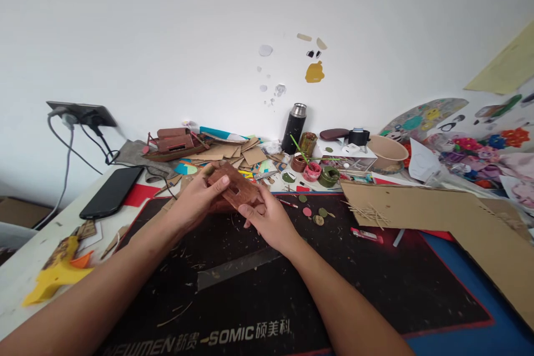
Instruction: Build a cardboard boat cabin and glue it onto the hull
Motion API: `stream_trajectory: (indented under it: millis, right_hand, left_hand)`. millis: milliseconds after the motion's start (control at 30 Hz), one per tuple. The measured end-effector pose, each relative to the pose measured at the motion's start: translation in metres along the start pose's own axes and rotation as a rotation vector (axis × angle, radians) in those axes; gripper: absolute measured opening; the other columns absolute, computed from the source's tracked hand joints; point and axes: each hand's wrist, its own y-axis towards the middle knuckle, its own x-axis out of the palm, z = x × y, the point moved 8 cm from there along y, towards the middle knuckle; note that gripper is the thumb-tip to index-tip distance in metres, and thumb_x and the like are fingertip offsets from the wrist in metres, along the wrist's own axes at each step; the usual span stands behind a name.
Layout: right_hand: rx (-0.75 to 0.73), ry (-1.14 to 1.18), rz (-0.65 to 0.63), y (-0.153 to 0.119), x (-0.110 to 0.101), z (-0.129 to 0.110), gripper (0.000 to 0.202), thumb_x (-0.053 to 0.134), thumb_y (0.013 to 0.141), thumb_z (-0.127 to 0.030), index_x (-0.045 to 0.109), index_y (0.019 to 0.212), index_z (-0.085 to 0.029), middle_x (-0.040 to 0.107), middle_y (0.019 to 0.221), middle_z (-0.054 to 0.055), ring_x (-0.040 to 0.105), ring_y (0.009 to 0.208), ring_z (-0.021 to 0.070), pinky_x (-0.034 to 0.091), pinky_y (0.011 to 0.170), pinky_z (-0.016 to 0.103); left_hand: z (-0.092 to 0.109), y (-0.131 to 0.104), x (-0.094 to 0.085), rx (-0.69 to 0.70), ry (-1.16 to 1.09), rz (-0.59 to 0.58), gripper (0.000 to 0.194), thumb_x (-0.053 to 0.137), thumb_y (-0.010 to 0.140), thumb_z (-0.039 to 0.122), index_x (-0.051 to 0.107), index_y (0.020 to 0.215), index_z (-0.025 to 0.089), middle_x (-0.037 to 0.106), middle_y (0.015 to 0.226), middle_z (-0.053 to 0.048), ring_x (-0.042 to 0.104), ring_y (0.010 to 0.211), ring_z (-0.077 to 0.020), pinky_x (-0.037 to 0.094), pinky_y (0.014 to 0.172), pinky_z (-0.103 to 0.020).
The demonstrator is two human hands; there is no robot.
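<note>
Between my two hands, tilted above the black desk mat (233, 311), is a reddish-brown painted cardboard piece (246, 194) with a rectangular cut-out. My left hand (198, 197) is closed on its left end, thumb on the upper face. At the right end my right hand (271, 219) pinches the lower corner with thumb and fingers. Part of another brown shape (221, 204) shows just below the piece; the hands hide most of it. Behind them a brown model boat (177, 144) with a cabin stands at the back left.
Cardboard scraps (254, 156) lie along the back beside a black thermos (294, 128) and a green paint jar (329, 176). Small round discs (307, 212) and a cardboard sheet (409, 206) with thin sticks are to the right. A phone (110, 192) and yellow glue gun (58, 275) lie left.
</note>
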Motion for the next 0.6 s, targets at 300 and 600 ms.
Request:
stream_trajectory:
  millis: [300,600]
  right_hand:
    - [0.065,0.020,-0.045,0.004,0.001,-0.002,0.052,0.079,0.090,-0.058,0.060,0.124,-0.023,0.067,0.088,-0.001,0.063,0.055,0.0116,0.045,0.043,0.023]
    - [0.112,0.120,-0.105,0.006,0.003,0.001,0.062,0.074,0.091,-0.067,0.055,0.130,-0.022,0.069,0.082,-0.003,0.066,0.049,0.0120,0.036,0.037,0.020]
  left_hand:
    - [-0.005,0.002,-0.007,-0.199,-0.050,-0.269,0.089,0.098,0.069,0.057,0.058,0.143,0.025,0.076,0.131,-0.017,0.080,0.109,-0.0355,0.068,0.089,-0.043]
    - [-0.001,0.010,-0.015,-0.215,-0.103,-0.177,0.053,0.099,0.074,0.034,0.074,0.118,0.020,0.082,0.118,-0.012,0.081,0.089,-0.0213,0.068,0.081,-0.030]
